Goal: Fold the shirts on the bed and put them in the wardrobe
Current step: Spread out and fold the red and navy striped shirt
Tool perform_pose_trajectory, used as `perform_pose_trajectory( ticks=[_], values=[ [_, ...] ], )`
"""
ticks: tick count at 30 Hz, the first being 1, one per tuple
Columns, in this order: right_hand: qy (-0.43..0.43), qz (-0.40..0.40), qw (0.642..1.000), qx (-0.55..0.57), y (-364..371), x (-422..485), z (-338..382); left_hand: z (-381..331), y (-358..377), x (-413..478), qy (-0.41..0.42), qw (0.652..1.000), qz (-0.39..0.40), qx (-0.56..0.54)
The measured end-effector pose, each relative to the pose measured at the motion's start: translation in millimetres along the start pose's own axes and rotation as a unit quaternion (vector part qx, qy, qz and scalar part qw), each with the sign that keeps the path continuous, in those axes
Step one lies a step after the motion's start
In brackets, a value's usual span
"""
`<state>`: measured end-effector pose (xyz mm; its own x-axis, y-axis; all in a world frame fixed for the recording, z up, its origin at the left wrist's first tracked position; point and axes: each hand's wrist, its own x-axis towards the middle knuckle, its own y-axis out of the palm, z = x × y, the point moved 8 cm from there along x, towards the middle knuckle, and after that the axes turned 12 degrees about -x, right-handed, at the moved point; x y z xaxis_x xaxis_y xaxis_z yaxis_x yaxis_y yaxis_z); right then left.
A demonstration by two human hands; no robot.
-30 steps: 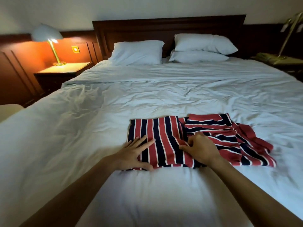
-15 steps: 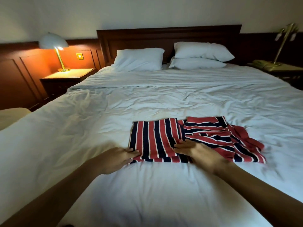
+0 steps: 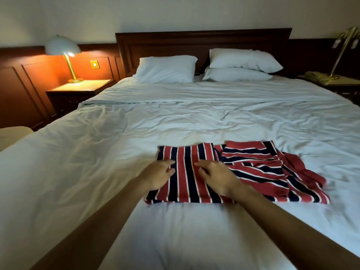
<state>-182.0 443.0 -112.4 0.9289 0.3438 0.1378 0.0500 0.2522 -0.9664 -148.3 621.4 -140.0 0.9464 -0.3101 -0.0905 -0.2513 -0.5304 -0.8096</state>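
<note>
Left hand (image 3: 158, 175), right hand (image 3: 217, 177) slid onto shirt (image 3: 255, 168), seemingly flat.

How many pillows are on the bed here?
3. One left pillow by the headboard; on the right, an upper pillow lies on a lower pillow. Others could be hidden behind them.

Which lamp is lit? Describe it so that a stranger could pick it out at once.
Start at the wide bed with the dark wooden headboard and look to the nightstand on its left side. On it stands the lamp, with a pale dome shade on a brass stem. It alone glows, warming the panelled wall orange, while the brass lamp on the right side is dark.
</note>
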Motion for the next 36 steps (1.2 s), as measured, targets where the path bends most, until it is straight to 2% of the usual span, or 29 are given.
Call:
perform_pose_trajectory(
  ticks=[3,5,10,15,18,20,23,26,28,29,31,34,36],
  values=[
    [0.016,0.059,0.998,0.000,43.5,46.9,13.9,23.0,21.8,38.4,-0.096,0.995,0.024,0.001],
    [0.027,0.076,0.996,-0.038,68.1,69.9,6.9,40.7,27.0,57.8,-0.129,0.991,0.019,0.011],
    [0.132,0.106,0.968,-0.186,88.1,87.2,-60.7,72.4,28.8,76.7,-0.126,0.984,-0.020,0.125],
    [0.212,0.115,0.937,-0.253,70.4,95.3,-95.2,65.5,19.6,97.2,-0.113,0.967,-0.065,0.220],
    [0.110,0.057,0.953,-0.276,71.3,102.2,-76.2,44.1,28.0,102.9,-0.028,0.978,-0.103,0.179],
    [0.054,0.076,0.966,-0.243,82.7,99.0,-71.3,35.8,43.8,103.9,0.025,0.989,-0.072,0.124],
    [0.063,0.118,0.973,-0.188,79.7,95.3,-84.2,44.3,49.4,108.0,0.012,0.994,-0.038,0.102],
    [0.058,0.083,0.983,-0.155,48.6,83.5,-96.5,45.8,49.1,108.3,0.005,0.994,-0.026,0.108],
    [0.101,0.022,0.986,-0.133,21.4,61.9,-121.5,45.4,50.3,107.2,0.001,0.993,-0.016,0.114],
    [0.146,-0.010,0.979,-0.139,8.5,46.3,-141.8,45.4,50.7,107.5,-0.004,0.993,-0.014,0.116],
    [0.284,-0.051,0.945,-0.154,-12.6,6.8,-195.3,43.6,50.8,109.9,-0.021,0.993,-0.015,0.112],
    [0.469,-0.006,0.878,-0.098,-17.1,-50.2,-262.3,33.5,55.9,110.2,-0.053,0.992,-0.038,0.112],
    [0.514,0.038,0.853,-0.081,-9.3,-68.6,-279.7,25.6,58.9,104.9,-0.069,0.990,-0.063,0.110]
  ],
)
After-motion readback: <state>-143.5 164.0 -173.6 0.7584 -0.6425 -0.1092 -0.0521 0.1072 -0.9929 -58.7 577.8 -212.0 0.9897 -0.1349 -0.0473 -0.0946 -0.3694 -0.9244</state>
